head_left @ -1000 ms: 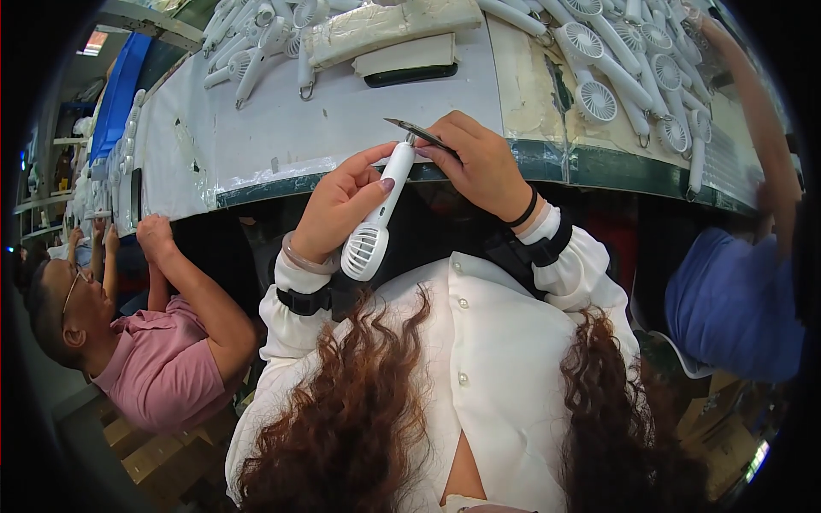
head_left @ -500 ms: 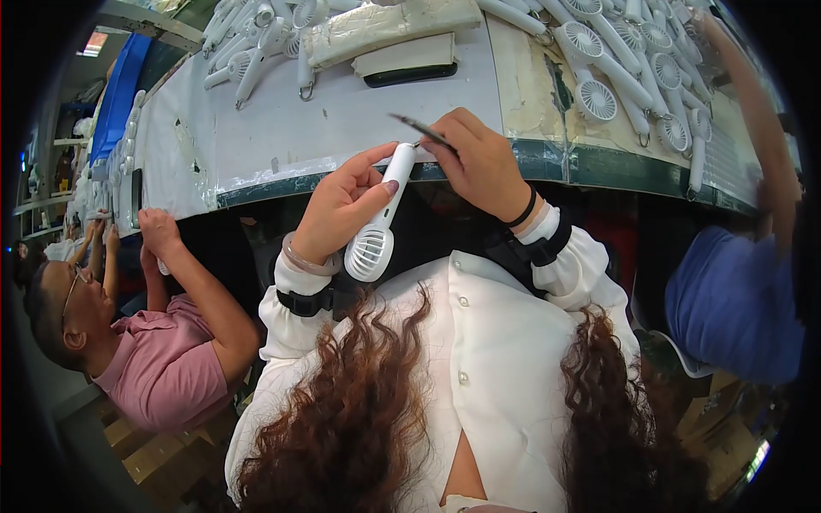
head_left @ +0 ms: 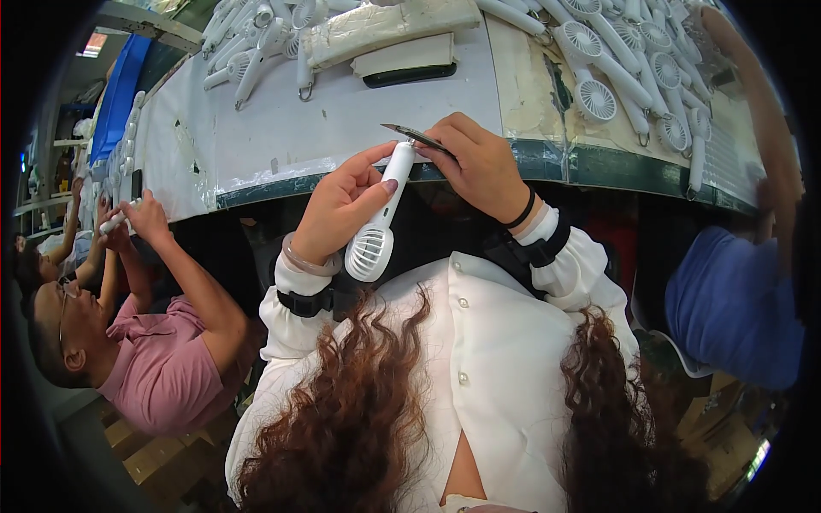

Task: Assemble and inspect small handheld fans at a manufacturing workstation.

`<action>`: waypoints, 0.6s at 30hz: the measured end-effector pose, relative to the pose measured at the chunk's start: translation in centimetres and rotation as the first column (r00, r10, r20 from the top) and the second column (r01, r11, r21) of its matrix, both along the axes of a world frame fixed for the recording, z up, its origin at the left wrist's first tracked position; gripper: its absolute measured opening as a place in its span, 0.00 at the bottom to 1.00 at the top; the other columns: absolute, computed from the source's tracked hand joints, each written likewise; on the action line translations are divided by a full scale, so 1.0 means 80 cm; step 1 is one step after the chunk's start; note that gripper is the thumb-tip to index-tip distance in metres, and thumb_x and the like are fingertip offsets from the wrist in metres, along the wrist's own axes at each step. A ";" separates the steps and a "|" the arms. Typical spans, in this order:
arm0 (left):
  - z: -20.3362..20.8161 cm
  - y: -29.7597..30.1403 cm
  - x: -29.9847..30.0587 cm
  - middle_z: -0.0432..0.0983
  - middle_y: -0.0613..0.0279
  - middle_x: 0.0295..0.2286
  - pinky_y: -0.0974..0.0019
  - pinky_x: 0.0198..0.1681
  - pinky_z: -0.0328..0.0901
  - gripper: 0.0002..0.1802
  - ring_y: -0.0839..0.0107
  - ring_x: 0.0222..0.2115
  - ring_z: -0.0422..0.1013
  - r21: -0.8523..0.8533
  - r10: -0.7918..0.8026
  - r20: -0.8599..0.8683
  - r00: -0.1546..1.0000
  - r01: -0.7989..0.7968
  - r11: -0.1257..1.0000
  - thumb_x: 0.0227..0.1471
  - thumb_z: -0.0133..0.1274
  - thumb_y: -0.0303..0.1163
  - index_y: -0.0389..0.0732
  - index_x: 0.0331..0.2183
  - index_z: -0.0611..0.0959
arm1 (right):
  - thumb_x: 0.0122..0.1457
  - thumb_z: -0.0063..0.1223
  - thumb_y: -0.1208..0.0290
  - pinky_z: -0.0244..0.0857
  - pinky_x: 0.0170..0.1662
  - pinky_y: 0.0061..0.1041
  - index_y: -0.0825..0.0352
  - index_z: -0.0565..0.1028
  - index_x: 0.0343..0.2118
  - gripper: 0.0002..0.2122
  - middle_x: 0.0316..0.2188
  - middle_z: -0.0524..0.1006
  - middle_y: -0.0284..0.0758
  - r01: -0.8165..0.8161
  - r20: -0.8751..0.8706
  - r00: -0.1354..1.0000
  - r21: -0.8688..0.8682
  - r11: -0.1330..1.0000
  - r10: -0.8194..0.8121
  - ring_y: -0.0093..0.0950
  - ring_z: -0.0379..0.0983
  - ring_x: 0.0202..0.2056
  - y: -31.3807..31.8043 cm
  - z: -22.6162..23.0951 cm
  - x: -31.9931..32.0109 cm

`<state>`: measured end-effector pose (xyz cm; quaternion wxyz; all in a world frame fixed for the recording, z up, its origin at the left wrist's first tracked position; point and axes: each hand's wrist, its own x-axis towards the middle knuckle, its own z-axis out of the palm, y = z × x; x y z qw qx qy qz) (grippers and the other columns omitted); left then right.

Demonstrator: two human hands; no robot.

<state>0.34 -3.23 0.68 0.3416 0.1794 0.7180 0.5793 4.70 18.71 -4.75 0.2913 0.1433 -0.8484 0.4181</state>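
A white handheld fan [head_left: 382, 209] is held at a slant in front of my chest, its round grille lowest and its handle end pointing up and away. My left hand [head_left: 346, 201] is closed round the handle, thumb on the near side. My right hand [head_left: 475, 162] grips a slim, dark, pointed metal tool [head_left: 417, 137], which looks like tweezers. The tool crosses above the handle end with its tip pointing left. A small metal piece shows at the handle end beside my right fingers; its exact shape is too small to tell.
Many white fans [head_left: 596, 98] lie heaped along the far side of the table [head_left: 256, 137]. A wrapped block [head_left: 393, 34] and a black flat object [head_left: 410, 75] lie ahead. Co-workers sit left, in a pink shirt [head_left: 175, 368], and right, in blue [head_left: 735, 299].
My right hand has tilted the tool flatter, so its tip now sits lower and further left over the handle end. The fan stays put. The left co-worker has raised their hands with a white object.
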 end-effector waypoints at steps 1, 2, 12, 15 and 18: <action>-0.001 0.000 0.000 0.69 0.73 0.28 0.79 0.29 0.58 0.28 0.86 0.27 0.62 -0.004 -0.005 -0.007 1.000 0.005 1.000 0.61 0.51 0.27 0.38 0.62 0.69 | 0.56 0.62 0.75 0.70 0.30 0.28 0.67 0.77 0.37 0.07 0.33 0.76 0.35 0.002 -0.011 1.000 0.005 1.000 -0.002 0.35 0.76 0.28 0.000 0.000 0.000; -0.002 0.000 -0.001 0.69 0.73 0.28 0.79 0.29 0.57 0.28 0.86 0.26 0.62 -0.008 -0.009 -0.014 1.000 0.009 1.000 0.61 0.51 0.27 0.38 0.62 0.69 | 0.56 0.62 0.75 0.70 0.30 0.28 0.67 0.77 0.37 0.07 0.33 0.76 0.35 0.002 -0.011 1.000 0.005 1.000 -0.002 0.35 0.76 0.28 0.000 -0.001 0.000; -0.004 0.000 0.001 0.69 0.73 0.28 0.80 0.31 0.59 0.28 0.86 0.27 0.63 -0.022 -0.005 -0.034 0.999 0.004 1.000 0.60 0.52 0.25 0.38 0.62 0.70 | 0.55 0.62 0.76 0.70 0.29 0.28 0.67 0.77 0.36 0.07 0.33 0.76 0.35 0.028 -0.041 0.999 0.048 0.998 -0.026 0.36 0.76 0.28 -0.002 -0.001 0.000; -0.007 0.000 0.000 0.69 0.72 0.28 0.80 0.31 0.59 0.28 0.86 0.28 0.63 -0.044 -0.007 -0.066 0.998 0.004 0.999 0.60 0.52 0.24 0.38 0.61 0.70 | 0.56 0.62 0.76 0.70 0.28 0.29 0.67 0.76 0.36 0.07 0.32 0.76 0.36 0.047 -0.038 0.998 0.071 0.996 -0.044 0.36 0.75 0.27 -0.005 0.002 0.001; -0.007 0.003 0.000 0.68 0.73 0.29 0.80 0.31 0.59 0.29 0.86 0.28 0.63 -0.061 -0.005 -0.077 0.997 0.001 0.998 0.59 0.53 0.24 0.38 0.62 0.70 | 0.56 0.62 0.76 0.69 0.28 0.30 0.67 0.76 0.35 0.06 0.32 0.76 0.36 0.071 -0.028 0.997 0.101 0.992 -0.068 0.37 0.75 0.27 -0.005 0.003 0.001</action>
